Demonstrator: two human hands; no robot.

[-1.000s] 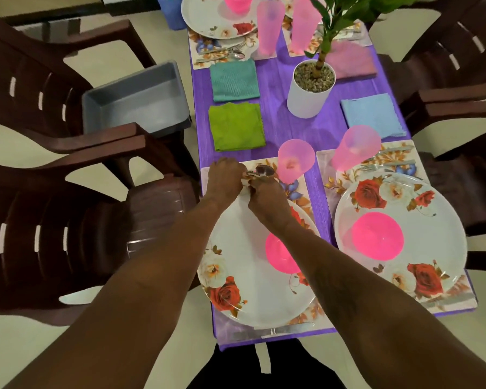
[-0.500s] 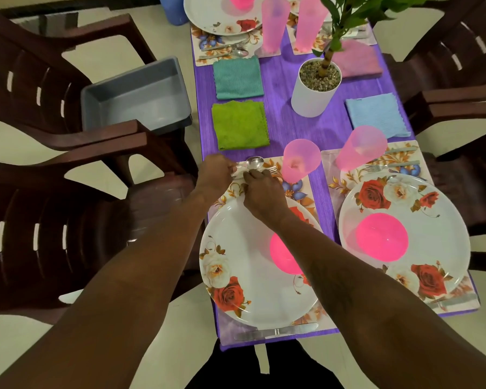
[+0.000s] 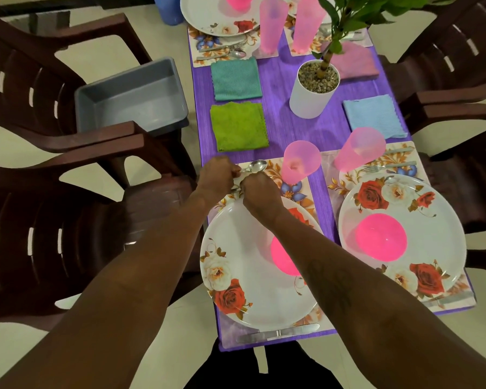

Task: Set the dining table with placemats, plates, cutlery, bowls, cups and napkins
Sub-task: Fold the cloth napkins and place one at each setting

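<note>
My left hand [image 3: 218, 176] and my right hand [image 3: 260, 192] meet at the far edge of the near-left floral placemat [image 3: 298, 189]. The left hand's curled fingers grip the handle of a metal spoon [image 3: 258, 165], whose bowl points toward the pink cup [image 3: 302, 161]. The right hand is curled over a fork that is mostly hidden; a bit of handle shows between the hands. Under my right forearm sits the rose plate [image 3: 247, 276] with a pink bowl [image 3: 282, 259]. A knife [image 3: 278, 332] lies at the near edge.
To the right is a second setting: plate [image 3: 432, 209], pink bowl [image 3: 380, 237], cup [image 3: 359, 150], fork [image 3: 390, 166]. Green [image 3: 239, 126], teal [image 3: 236, 78] and blue [image 3: 375, 115] napkins and a potted plant [image 3: 313, 91] lie beyond. A grey tub [image 3: 132, 94] rests on a left chair.
Both hands have shifted slightly left along the placemat's far edge, and the spoon has moved with them, farther from the pink cup.
</note>
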